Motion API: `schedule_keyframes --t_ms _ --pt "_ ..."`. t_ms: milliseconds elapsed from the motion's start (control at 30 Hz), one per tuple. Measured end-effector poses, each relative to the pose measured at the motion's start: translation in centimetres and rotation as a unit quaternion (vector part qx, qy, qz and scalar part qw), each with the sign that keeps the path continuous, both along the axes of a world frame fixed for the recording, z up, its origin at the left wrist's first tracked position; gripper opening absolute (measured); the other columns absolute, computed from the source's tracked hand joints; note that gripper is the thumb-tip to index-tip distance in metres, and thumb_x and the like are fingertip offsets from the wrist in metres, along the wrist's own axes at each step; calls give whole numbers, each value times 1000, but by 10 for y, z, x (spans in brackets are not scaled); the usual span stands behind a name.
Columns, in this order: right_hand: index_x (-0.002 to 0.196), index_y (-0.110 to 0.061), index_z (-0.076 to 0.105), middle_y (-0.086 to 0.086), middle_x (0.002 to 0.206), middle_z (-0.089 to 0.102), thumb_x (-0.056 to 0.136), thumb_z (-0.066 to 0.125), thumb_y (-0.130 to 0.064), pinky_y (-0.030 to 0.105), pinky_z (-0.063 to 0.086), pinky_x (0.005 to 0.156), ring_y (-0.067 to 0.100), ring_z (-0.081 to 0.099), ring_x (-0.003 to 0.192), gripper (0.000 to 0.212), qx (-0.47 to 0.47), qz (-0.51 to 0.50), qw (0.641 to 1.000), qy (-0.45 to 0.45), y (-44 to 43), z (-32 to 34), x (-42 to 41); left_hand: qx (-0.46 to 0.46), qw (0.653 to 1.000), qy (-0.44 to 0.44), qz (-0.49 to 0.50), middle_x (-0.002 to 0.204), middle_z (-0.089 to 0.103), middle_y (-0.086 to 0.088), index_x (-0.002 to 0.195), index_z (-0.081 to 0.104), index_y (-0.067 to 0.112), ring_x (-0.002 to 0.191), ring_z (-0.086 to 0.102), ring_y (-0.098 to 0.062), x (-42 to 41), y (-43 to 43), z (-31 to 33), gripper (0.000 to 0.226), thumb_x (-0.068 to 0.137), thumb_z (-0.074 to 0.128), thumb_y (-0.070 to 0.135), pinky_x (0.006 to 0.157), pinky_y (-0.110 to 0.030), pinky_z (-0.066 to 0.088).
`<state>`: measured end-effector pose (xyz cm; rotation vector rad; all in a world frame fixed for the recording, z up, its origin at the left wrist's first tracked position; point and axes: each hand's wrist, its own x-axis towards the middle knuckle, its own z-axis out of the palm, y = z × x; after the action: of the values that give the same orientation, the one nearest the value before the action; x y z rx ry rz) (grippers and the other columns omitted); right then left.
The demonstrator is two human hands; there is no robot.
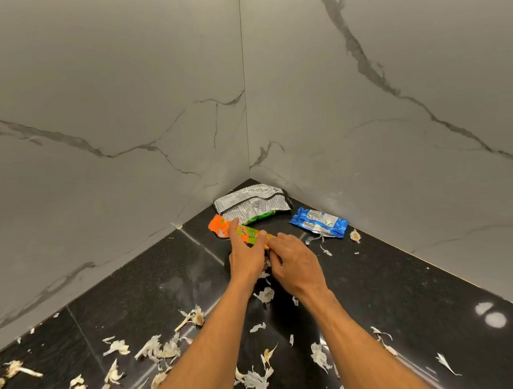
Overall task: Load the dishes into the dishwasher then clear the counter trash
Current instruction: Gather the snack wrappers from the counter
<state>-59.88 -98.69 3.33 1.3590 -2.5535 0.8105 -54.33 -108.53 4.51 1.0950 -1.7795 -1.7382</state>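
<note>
orange wrapper in table corner, clamped by fingers of left hand and right hand; silver wrapper, blue wrapper, garlic skins uncollected, trash clearing barely begun, dishes unseen.

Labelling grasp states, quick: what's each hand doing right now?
Left hand: holds the orange wrapper.
Right hand: pinches the same wrapper's near end.

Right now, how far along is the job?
Dishes: none in view, so cannot tell. In hand: the left hand and right hand hold the orange wrapper. Left: the silver wrapper, blue wrapper and peels strewn across the counter.
</note>
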Motion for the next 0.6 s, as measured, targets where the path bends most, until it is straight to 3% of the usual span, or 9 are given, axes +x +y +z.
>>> schedule_keyframes --t_ms 133,233,300,400,500,600 --pt "124 -16 65 6 127 65 95 51 -14 31 32 112 21 53 127 32 -5 13 1000 -5 14 5 -2 17 999 5 29 115 56 -3 125 47 32 97 64 -24 -1 3 4 37 91 62 32 77 -44 60" --pt "132 -19 60 2 135 60 96 52 -19 33 32 114 18 47 134 37 14 27 999 -12 20 10 -5 22 999 5 44 115 58 -5 113 53 29 95 65 -22 -2 3 5 25 91 63 25 78 -43 59" --pt "130 -19 61 2 136 60 95 54 -25 33 36 112 17 47 134 36 21 37 999 -9 26 14 -5 23 998 6 59 113 59 -2 111 56 28 91 64 -17 -3 5 3 25 91 62 14 78 -40 58" --pt "123 -14 65 5 128 64 93 56 -32 31 44 102 20 57 122 36 14 26 999 -13 35 19 -6 -2 997 -4 80 113 59 -2 113 60 23 82 61 -13 -5 8 -1 36 88 57 -2 60 -24 50" --pt "121 -14 65 3 122 66 94 54 -33 26 48 91 17 62 110 35 12 -14 1000 -21 40 18 -16 -6 997 -16 80 110 53 -1 114 59 20 71 59 -13 -5 10 -2 42 86 53 -11 53 -25 47" --pt "122 -16 62 2 121 65 96 50 -28 30 49 91 16 60 109 31 59 -58 995 -49 43 12 -34 -16 997 -23 70 112 47 3 117 60 17 60 50 -12 -8 7 -8 47 84 51 -15 47 -25 39"
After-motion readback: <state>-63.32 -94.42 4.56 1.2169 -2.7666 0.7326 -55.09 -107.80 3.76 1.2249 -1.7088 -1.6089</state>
